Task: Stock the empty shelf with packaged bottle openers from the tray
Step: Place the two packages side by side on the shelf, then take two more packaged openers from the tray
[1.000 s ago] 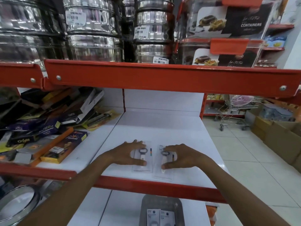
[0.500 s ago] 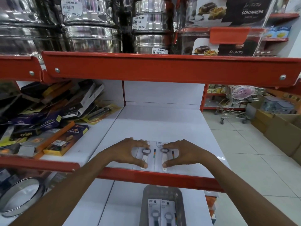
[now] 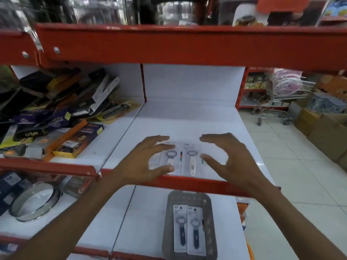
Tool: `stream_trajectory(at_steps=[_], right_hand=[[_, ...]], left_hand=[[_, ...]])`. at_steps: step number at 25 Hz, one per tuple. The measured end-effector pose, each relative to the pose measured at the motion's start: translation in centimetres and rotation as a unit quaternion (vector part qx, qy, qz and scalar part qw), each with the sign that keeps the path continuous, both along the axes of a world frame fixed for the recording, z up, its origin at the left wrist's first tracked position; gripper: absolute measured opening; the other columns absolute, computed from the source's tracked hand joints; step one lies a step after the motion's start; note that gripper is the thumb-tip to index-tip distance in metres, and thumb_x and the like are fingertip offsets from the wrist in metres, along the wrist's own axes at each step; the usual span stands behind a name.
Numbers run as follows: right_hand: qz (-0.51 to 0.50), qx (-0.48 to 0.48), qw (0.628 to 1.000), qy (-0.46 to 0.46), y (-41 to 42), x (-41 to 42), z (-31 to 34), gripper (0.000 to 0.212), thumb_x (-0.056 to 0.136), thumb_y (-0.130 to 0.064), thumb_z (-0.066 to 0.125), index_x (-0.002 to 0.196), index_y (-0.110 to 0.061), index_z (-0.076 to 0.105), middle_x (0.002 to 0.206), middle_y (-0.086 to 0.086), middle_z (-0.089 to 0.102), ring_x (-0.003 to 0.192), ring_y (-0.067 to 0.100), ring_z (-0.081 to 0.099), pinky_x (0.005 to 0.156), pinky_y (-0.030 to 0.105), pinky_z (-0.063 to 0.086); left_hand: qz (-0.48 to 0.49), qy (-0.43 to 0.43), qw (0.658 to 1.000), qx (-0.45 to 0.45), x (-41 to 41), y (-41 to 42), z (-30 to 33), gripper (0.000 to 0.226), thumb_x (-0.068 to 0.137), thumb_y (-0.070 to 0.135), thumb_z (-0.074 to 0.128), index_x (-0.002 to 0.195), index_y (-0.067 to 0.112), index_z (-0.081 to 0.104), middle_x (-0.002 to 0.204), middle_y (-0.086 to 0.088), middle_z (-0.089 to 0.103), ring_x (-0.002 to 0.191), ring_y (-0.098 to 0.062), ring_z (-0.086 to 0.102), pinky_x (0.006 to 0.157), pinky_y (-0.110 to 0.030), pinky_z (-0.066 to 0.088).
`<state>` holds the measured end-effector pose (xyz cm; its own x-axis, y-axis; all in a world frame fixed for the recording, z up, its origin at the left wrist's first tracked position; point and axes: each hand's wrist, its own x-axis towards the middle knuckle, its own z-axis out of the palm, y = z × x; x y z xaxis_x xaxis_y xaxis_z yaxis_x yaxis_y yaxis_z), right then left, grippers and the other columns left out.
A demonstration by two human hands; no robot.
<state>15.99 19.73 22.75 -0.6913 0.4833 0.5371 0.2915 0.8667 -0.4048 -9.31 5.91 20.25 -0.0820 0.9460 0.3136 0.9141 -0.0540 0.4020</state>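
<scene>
Both my hands hover spread and empty, left grip (image 3: 148,160) and right grip (image 3: 228,158), over two clear-packed white-handled bottle openers (image 3: 185,162) lying lengthwise on the white shelf (image 3: 187,119); the grey tray (image 3: 189,225) sits below, toward me.

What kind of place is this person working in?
Most likely a household goods store. Red-edged shelving holds boxed kitchenware, a wire shopping trolley stands in the tiled aisle, and packaged bottle openers lie on the white shelf.
</scene>
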Motion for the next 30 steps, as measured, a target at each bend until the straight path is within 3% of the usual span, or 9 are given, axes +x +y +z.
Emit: stream_trajectory(at_steps=[4,9,11,14,17,19,21,26,30], right_hand=[[0.038,0.098,0.992,0.071,-4.1,3.6,-1.9,0.019,0.087,-0.017,0.067,0.105,-0.012,0.070,0.108,-0.001,0.071,0.101,0.013,0.062,0.090,0.022,0.048],[0.119,0.135,0.979,-0.096,-5.3,4.5,-11.0,0.014,0.082,-0.012,0.065,0.095,-0.017,0.066,0.097,0.002,0.074,0.090,0.014,0.062,0.079,0.019,0.049],[0.056,-0.004,0.973,-0.224,-4.7,3.1,-15.5,0.033,0.080,-0.020,0.072,0.112,-0.023,0.064,0.117,0.000,0.070,0.103,0.016,0.065,0.087,0.024,0.052],[0.011,-0.150,0.911,-0.384,-1.7,0.2,-22.3,0.074,0.078,-0.037,0.074,0.141,-0.024,0.037,0.146,0.003,0.048,0.124,0.025,0.054,0.102,0.037,0.046],[0.034,-0.119,0.886,-0.447,0.8,-2.4,-26.9,0.116,0.057,-0.053,0.085,0.147,-0.022,0.019,0.154,0.004,0.033,0.136,0.028,0.042,0.107,0.043,0.044],[0.044,-0.067,0.885,-0.460,1.8,-3.5,-28.7,0.129,0.050,-0.063,0.084,0.150,-0.019,0.016,0.159,0.004,0.024,0.146,0.031,0.023,0.118,0.048,0.024],[0.050,-0.034,0.889,-0.454,2.5,-4.1,-30.2,0.138,0.042,-0.074,0.079,0.151,-0.018,0.016,0.161,0.005,0.018,0.149,0.032,0.011,0.122,0.053,0.007],[0.055,-0.077,0.910,-0.404,3.7,-4.8,-32.0,0.148,0.034,-0.078,0.079,0.152,-0.022,0.010,0.163,0.001,0.011,0.151,0.029,0.003,0.122,0.053,0.005],[0.036,-0.132,0.912,-0.387,3.2,-4.7,-29.3,0.118,0.040,-0.058,0.091,0.140,-0.023,0.038,0.142,0.001,0.049,0.132,0.028,0.045,0.115,0.042,0.032]], left_hand=[[-0.043,0.056,0.991,0.116,3.4,-3.5,-1.8,0.038,0.089,0.044,0.068,0.120,0.022,0.068,0.132,0.001,0.061,0.123,-0.016,0.053,0.103,-0.029,0.044],[-0.139,0.105,0.983,0.059,7.0,-5.4,-10.5,0.021,0.091,0.031,0.065,0.105,0.019,0.072,0.108,-0.001,0.073,0.100,-0.013,0.060,0.086,-0.025,0.053],[-0.116,0.061,0.988,-0.084,7.6,-4.2,-14.2,0.036,0.090,0.037,0.064,0.123,0.023,0.066,0.125,0.001,0.069,0.112,-0.014,0.061,0.095,-0.030,0.056],[-0.065,0.024,0.959,-0.276,6.9,-0.1,-19.4,0.079,0.080,0.049,0.075,0.146,0.023,0.041,0.149,-0.001,0.052,0.129,-0.022,0.055,0.109,-0.035,0.045],[-0.074,0.111,0.935,-0.328,5.7,4.2,-23.6,0.110,0.066,0.060,0.082,0.152,0.019,0.027,0.157,-0.008,0.040,0.140,-0.031,0.041,0.117,-0.046,0.033],[-0.063,0.149,0.926,-0.341,5.1,5.8,-25.8,0.128,0.056,0.069,0.082,0.155,0.021,0.016,0.165,-0.008,0.024,0.151,-0.036,0.022,0.123,-0.054,0.018],[-0.054,0.202,0.917,-0.341,4.8,6.4,-27.3,0.142,0.048,0.080,0.077,0.156,0.020,0.009,0.168,-0.009,0.012,0.154,-0.041,0.008,0.124,-0.062,0.009],[-0.025,0.190,0.921,-0.339,5.0,7.1,-27.4,0.147,0.046,0.076,0.082,0.156,0.018,0.005,0.169,-0.007,0.011,0.155,-0.038,0.009,0.126,-0.056,0.010],[0.023,0.154,0.927,-0.341,5.4,6.6,-25.2,0.133,0.047,0.065,0.090,0.152,0.019,0.024,0.162,-0.005,0.033,0.150,-0.034,0.028,0.124,-0.055,0.021]])
